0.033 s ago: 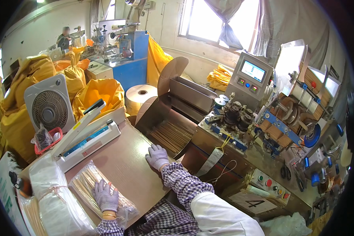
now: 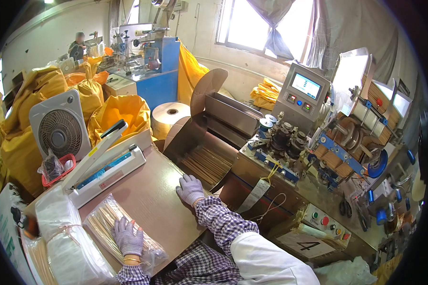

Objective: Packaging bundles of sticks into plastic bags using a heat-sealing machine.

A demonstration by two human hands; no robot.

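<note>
A clear plastic bag of thin wooden sticks (image 2: 104, 221), perhaps chopsticks, lies on the brown table (image 2: 152, 190). My left hand (image 2: 128, 237), in a grey glove, rests flat on top of this bag with its fingers spread. At the table's right edge, my gloved right hand (image 2: 190, 189) lies palm down with its fingers stretched out, holding nothing. Just beyond it, a metal tray (image 2: 207, 142) holds loose wooden sticks (image 2: 207, 164). Left of the bag is a stack of clear plastic bags (image 2: 64, 228) tied with string.
A white bag sealer (image 2: 107, 173) with its arm raised stands at the table's far side. Behind it are a grey fan (image 2: 59, 130), a red basket (image 2: 64, 171) and yellow sacks (image 2: 121, 114). A machine with a control screen (image 2: 305, 86) stands to the right. Far back sits a person (image 2: 76, 47).
</note>
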